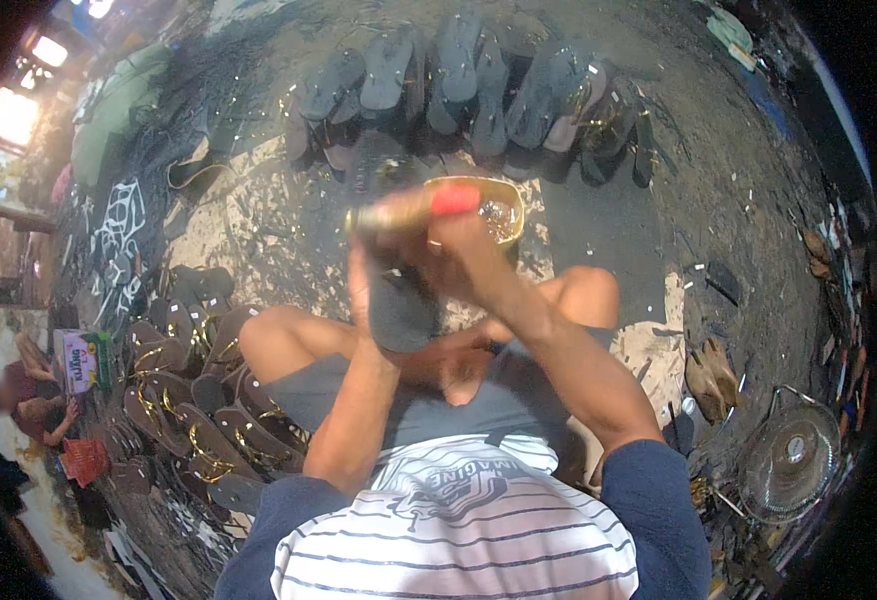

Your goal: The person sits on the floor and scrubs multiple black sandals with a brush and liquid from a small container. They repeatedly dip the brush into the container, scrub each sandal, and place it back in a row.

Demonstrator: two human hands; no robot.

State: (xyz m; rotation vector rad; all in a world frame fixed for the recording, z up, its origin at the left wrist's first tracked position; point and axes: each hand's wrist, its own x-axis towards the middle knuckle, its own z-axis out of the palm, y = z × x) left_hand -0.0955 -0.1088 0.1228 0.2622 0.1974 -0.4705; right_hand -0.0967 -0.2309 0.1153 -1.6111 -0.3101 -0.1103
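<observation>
My left hand (361,300) is closed around the side of a dark sandal (406,312), which stands over my crossed legs. My right hand (467,255) grips a red-handled tool (456,198). Motion smears this tool, and its far end reaches left across the top of the sandal; its exact kind cannot be made out. Just beyond my right hand is a yellow container (520,212) with small shiny pieces inside, partly covered by the hand and tool.
Dark sandals (389,75) stand in a row ahead. More sandals with gold straps (214,440) are piled at my left. A fan (791,455) and brown shoes (711,380) lie to the right. Another person (39,400) sits far left near a box (83,360).
</observation>
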